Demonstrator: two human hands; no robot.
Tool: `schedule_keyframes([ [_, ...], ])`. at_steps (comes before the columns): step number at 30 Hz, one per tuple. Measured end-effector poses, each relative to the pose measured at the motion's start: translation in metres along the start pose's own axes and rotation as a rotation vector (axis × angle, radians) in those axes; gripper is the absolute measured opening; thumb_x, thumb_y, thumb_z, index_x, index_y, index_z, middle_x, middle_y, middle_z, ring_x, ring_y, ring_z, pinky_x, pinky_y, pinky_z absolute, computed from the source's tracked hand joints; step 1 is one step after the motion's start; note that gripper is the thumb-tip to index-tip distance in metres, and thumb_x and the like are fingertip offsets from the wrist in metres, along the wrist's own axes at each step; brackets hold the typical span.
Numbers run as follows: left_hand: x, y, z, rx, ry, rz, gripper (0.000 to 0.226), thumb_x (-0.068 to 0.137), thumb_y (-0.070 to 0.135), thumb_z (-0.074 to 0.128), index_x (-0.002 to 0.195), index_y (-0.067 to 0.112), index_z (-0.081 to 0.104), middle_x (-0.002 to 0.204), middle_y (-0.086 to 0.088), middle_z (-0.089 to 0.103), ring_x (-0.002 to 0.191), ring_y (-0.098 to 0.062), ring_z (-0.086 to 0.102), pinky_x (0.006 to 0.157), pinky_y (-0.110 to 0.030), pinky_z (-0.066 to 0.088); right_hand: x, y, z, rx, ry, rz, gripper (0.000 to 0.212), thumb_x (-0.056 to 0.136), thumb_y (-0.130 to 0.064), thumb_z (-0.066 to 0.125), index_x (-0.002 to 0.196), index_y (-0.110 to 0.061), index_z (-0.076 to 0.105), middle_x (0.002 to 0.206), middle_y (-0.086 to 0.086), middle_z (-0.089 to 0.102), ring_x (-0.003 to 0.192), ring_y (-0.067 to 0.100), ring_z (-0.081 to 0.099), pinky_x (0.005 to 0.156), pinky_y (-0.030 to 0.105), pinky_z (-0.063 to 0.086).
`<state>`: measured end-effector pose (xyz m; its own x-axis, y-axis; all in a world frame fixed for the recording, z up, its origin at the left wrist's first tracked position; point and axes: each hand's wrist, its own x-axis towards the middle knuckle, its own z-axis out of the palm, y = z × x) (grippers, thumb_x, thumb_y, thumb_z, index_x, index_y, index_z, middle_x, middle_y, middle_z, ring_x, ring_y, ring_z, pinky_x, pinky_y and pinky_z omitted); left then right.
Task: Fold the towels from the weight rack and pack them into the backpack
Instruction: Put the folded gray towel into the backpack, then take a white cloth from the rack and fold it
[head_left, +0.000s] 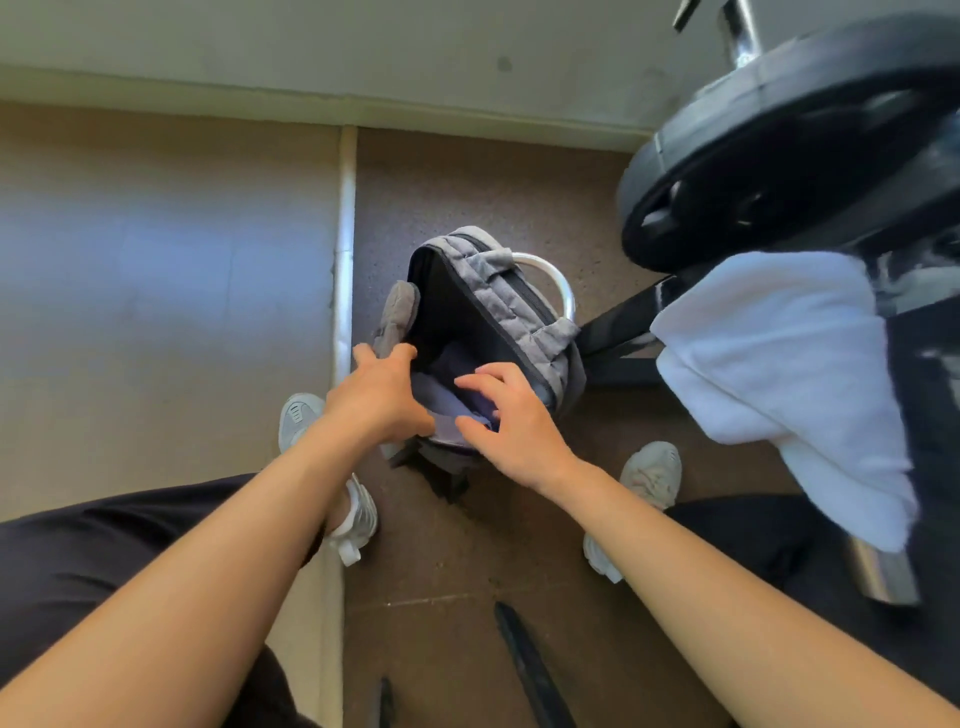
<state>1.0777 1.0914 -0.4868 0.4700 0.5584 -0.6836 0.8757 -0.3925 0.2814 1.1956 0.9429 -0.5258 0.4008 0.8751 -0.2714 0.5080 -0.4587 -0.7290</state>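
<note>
A grey backpack (511, 293) stands open on the brown floor between my feet. A folded bluish towel (441, 389) lies inside its dark main compartment. My left hand (382, 395) grips the near left rim of the opening, thumb over the edge. Over the towel hovers my right hand (511, 415), fingers spread, fingertips touching or just above the cloth. A white towel (779, 374) hangs over a bar of the weight rack at the right.
A black weight plate (789, 156) on a chrome bar juts in at the upper right, close above the backpack. Black rack struts (623, 332) run beside the bag. A white strip (345, 249) divides the tan mat on the left from the brown floor.
</note>
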Motion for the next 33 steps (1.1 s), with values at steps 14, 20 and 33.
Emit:
schedule_keyframes([
  [14,-0.041,0.088,0.002,-0.013,0.202,0.349,0.01,0.067,0.038,0.06,0.071,0.032,0.066,0.083,0.005,0.073,0.086,-0.027,0.068,0.077,-0.036,0.057,-0.174,-0.032,-0.161,-0.479,0.909,-0.245,0.025,0.081,-0.008,0.076,0.105,-0.007,0.075,0.111,0.01,0.067,0.103,0.03,0.06,0.088,0.044,0.052],
  [20,-0.057,0.106,0.023,-0.147,0.139,0.515,0.01,0.084,0.029,0.068,0.075,0.033,0.068,0.071,0.014,0.07,0.071,-0.008,0.067,0.065,-0.027,0.052,-0.186,0.008,-0.185,-0.214,0.881,0.082,0.052,0.084,-0.019,0.079,0.133,-0.014,0.063,0.124,0.005,0.063,0.109,0.021,0.063,0.084,0.034,0.056],
  [33,-0.147,0.125,0.052,-0.718,0.118,0.682,0.066,0.083,0.032,0.079,0.142,0.04,0.05,0.13,0.006,0.06,0.098,-0.015,0.07,0.085,-0.038,0.061,-0.198,-0.01,-0.177,-0.187,0.885,-0.267,0.009,0.097,-0.015,0.068,0.096,-0.006,0.072,0.084,0.005,0.07,0.077,0.019,0.066,0.064,0.037,0.057],
])
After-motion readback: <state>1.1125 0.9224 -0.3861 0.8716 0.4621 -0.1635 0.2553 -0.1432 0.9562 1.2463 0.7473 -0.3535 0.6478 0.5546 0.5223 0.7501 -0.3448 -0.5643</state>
